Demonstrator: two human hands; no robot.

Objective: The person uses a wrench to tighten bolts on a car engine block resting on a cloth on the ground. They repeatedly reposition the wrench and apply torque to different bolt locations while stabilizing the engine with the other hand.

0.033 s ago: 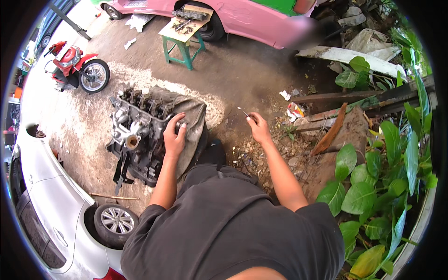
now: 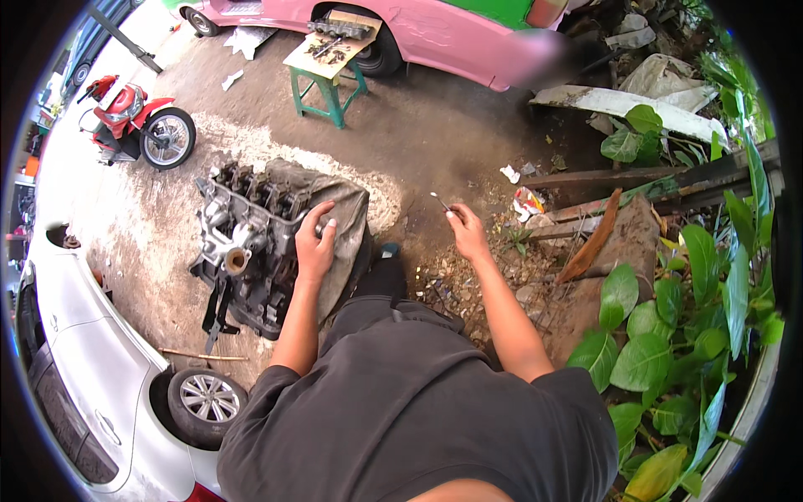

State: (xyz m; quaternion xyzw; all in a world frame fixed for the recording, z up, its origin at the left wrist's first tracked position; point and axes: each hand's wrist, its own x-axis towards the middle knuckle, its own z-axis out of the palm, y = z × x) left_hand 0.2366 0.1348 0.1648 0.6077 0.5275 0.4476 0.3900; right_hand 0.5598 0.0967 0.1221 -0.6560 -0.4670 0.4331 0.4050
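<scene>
A greasy car engine [image 2: 251,243], its valve gear exposed on top, stands on the ground at my left. My left hand [image 2: 315,243] is beside its right side, over a grey-brown cloth [image 2: 347,217]. The thumb and forefinger curve with a gap between them, and I see nothing clearly held. Over the ground to the right, my right hand [image 2: 467,229] pinches a thin dark rod [image 2: 443,203] with a pale tip. The rod points up and to the left. Its lower end is hidden in my fingers.
A green stool [image 2: 318,88] with a board of engine parts [image 2: 335,46] stands ahead, near a pink vehicle [image 2: 452,38]. A red motorbike [image 2: 125,117] is far left, a silver car [image 2: 100,351] near left. Planks [image 2: 602,177] and leafy plants [image 2: 652,335] border the right.
My right hand and the thin rod have shifted very slightly to the right. My left hand stays by the engine. A shoe shows a little more below.
</scene>
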